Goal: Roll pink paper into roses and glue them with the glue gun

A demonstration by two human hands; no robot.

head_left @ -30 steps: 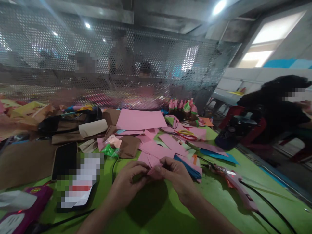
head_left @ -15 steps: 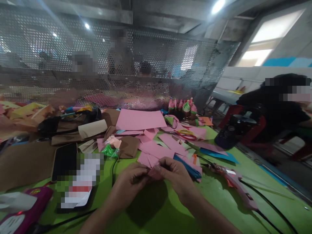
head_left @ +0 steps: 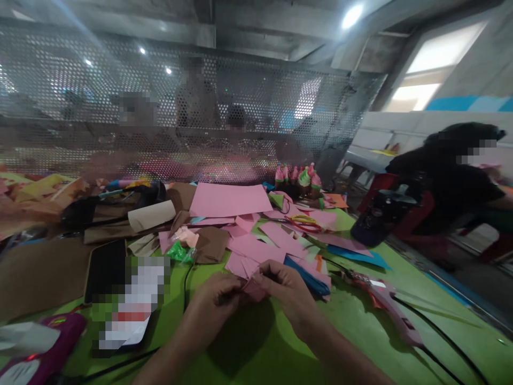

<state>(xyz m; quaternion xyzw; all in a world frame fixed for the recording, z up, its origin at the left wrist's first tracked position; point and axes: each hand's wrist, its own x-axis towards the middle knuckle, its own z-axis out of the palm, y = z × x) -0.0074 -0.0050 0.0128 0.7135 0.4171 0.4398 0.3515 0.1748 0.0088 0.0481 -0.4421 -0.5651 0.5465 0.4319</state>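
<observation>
Between my two hands is a small folded piece of pink paper, held above the green table. My left hand pinches its left side. The thumb and fingers of my right hand are closed on its right side. Just beyond my hands lie loose pink paper sheets and a blue pouch-like item partly covered by paper. A pink glue gun rests to the right of my right hand.
Scissors lie among papers. Pink-and-green cone-shaped crafts stand at the back. A dark phone and a lit, blurred-out phone are at left, near a magenta device. Cords cross the table. A person sits at right.
The folded pink paper has turned slightly, showing more of its face between my fingers. Both hands stay in nearly the same place. The whole view has shifted a little.
</observation>
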